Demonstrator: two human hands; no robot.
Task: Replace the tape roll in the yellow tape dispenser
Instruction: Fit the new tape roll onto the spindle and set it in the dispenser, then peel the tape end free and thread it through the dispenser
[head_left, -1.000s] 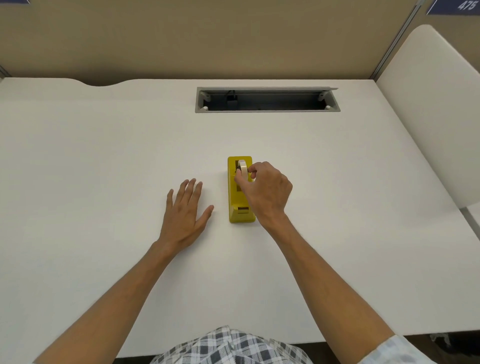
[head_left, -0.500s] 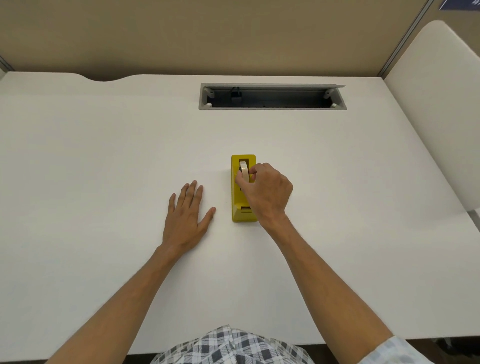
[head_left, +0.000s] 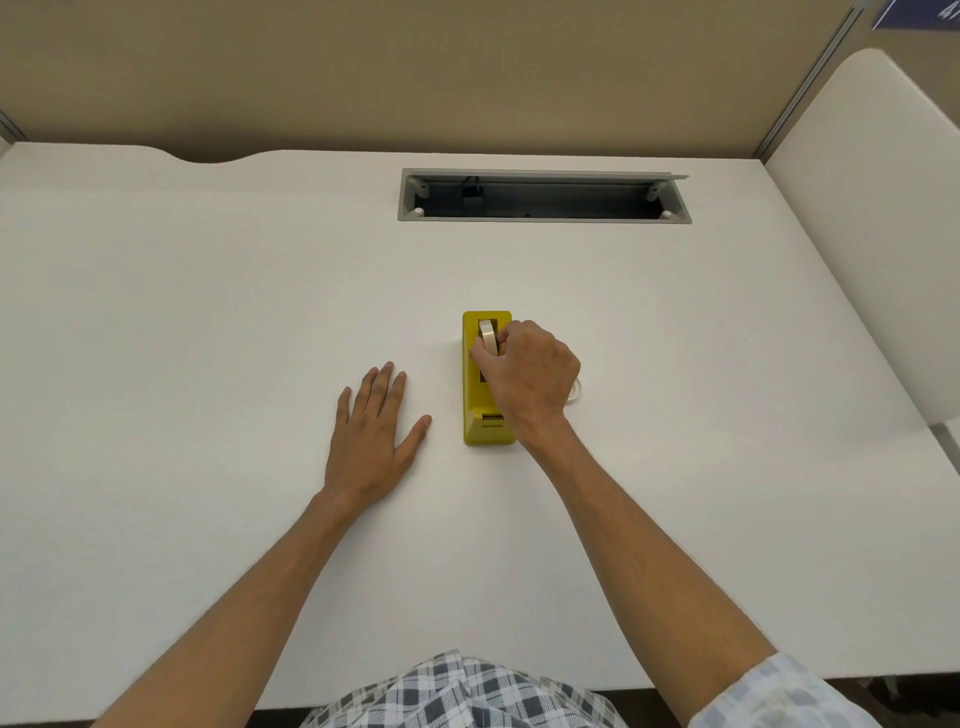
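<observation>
Nearest me I see checked cloth (head_left: 462, 691) at the worktop (head_left: 208, 312) edge, both bare forearms reaching forward. My left hand (head_left: 374, 431) lies flat, fingers spread, palm down on the worktop, just left of the yellow tape dispenser (head_left: 485, 431) and apart from it. My right hand (head_left: 530, 374) sits over the dispenser's middle, its fingers pinched on the pale tape roll (head_left: 487, 335), which stands on edge in the dispenser's far end. A pale curved edge (head_left: 577, 391) peeks out just right of that hand; I cannot tell what it is. Beyond, a grey cable slot (head_left: 543, 195) opens in the worktop.
</observation>
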